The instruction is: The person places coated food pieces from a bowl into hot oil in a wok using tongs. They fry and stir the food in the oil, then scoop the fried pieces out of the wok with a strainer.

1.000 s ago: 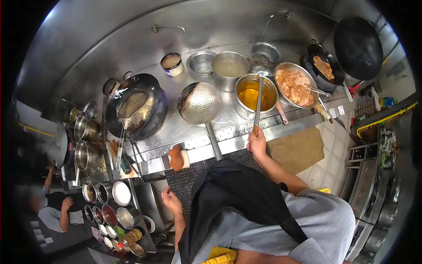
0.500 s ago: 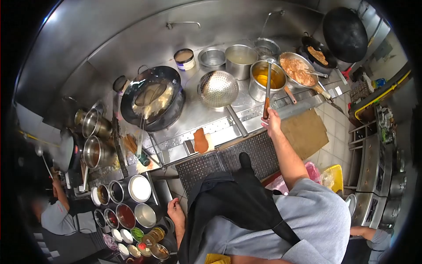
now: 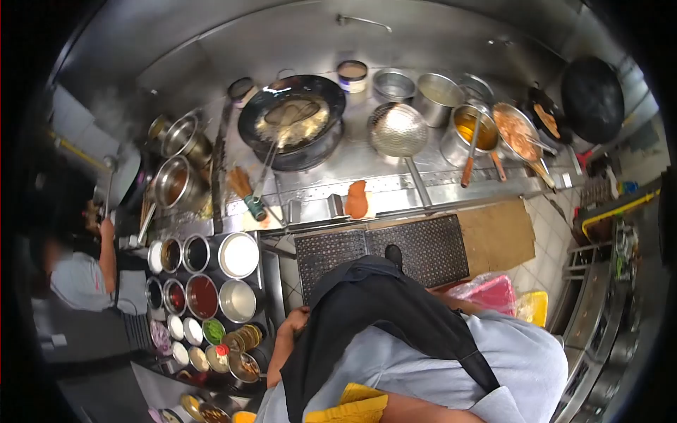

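My left hand (image 3: 297, 321) hangs low beside the black apron (image 3: 367, 296), its fingers too small and partly hidden to read. Only a bit of my right forearm (image 3: 457, 304) shows at the apron's other side; the hand itself is hidden. A ladle (image 3: 471, 158) with a wooden handle leans in the steel pot (image 3: 457, 153) of yellow-orange liquid. Left of that pot lies a perforated strainer (image 3: 399, 131), its handle over the counter's front edge. In the large black wok (image 3: 257, 116), a wire skimmer (image 3: 273, 151) rests over pale food in bubbling liquid.
A pan of sauced meat (image 3: 518, 132) stands right of the pot. Steel containers, one of red sauce (image 3: 202, 296), fill the left side station. A co-worker (image 3: 84, 278) stands at far left. A black mat (image 3: 416, 250) and cardboard (image 3: 499, 233) cover the floor.
My right hand has let go of the ladle handle and dropped out of sight; the ladle stays in the pot. My left hand is closer to the apron. The view has shifted.
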### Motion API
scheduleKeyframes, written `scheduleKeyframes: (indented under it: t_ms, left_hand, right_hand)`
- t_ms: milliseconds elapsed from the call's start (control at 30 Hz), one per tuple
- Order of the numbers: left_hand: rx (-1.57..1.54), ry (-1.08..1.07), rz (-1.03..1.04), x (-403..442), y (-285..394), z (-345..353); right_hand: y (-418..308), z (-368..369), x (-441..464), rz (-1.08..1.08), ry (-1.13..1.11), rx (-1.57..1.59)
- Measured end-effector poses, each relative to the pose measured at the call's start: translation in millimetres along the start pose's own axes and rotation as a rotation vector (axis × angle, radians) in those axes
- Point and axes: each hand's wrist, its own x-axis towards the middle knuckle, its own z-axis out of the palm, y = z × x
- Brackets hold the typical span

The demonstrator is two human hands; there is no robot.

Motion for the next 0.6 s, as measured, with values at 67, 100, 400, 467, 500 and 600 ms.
scheduleKeyframes:
  t_ms: [67, 100, 400, 467, 500, 600]
  left_hand:
    - [0.110, -0.097, -0.194, -73, 151, -70]
    - [-0.056, -0.061, -0.028, -52, 132, -71]
    - [-0.408, 0.808, 0.498, 17, 245, -247]
    - [-0.474, 0.831, 0.580, 29, 269, -251]
    - [-0.448, 0.792, 0.557, 26, 281, -245]
    - [-0.320, 0.537, 0.427, 42, 277, -203]
  right_hand:
    - [-6, 14, -5, 0.047, 0.148, 0.068]
    - [-7, 12, -10, 0.053, 0.180, 0.080]
    - [56, -24, 15, 0.270, 0.229, 1.084]
    - [41, -30, 6, 0.265, 0.283, 1.110]
    - [28, -30, -5, 0.219, 0.307, 1.075]
    - [74, 30, 36, -0.026, 0.428, 0.639]
